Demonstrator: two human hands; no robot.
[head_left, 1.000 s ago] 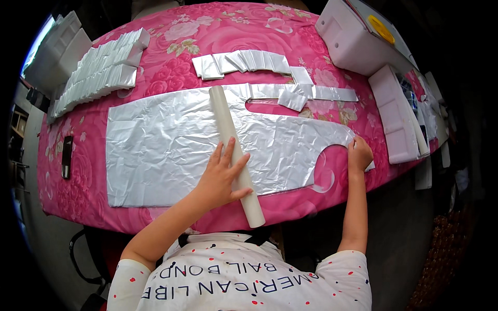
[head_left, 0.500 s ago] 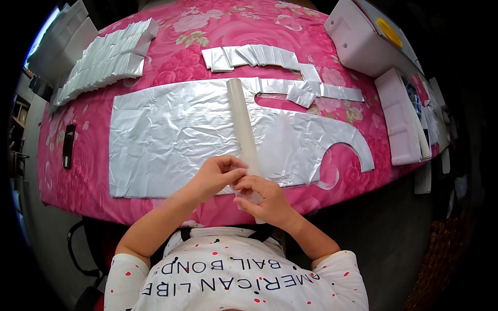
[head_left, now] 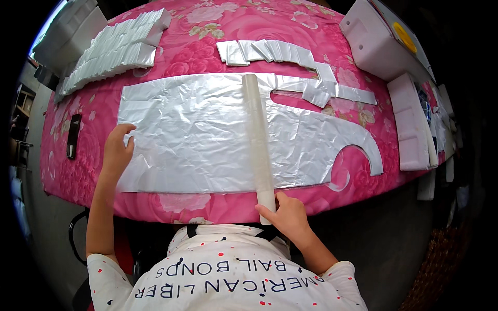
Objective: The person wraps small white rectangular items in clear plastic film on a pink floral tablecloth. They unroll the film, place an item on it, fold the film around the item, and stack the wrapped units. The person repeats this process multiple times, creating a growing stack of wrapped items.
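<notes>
A long pale tube (head_left: 257,129) lies across a flat stack of silvery plastic bags (head_left: 192,135), its near end reaching past their front edge. My right hand (head_left: 290,217) grips that near end, thumb on top. At the stack's left edge is my left hand (head_left: 118,147), thumb and forefinger apart, with nothing plainly held between them. A hazy, see-through patch shows on the plastic beside my left wrist; what it is I cannot make out. The bags have handle-like cut-outs at the right end.
Folded silvery pieces (head_left: 270,51) lie in a row behind the stack. Bundles of white packets (head_left: 114,49) stand at the far left, near a dark phone-like object (head_left: 73,136). White foam boxes (head_left: 368,41) line the right side of the pink flowered tablecloth (head_left: 187,202).
My hands have parted from the middle. The left has moved to the stack's left edge; the right has taken hold of the tube's near end. The whole view has shifted slightly.
</notes>
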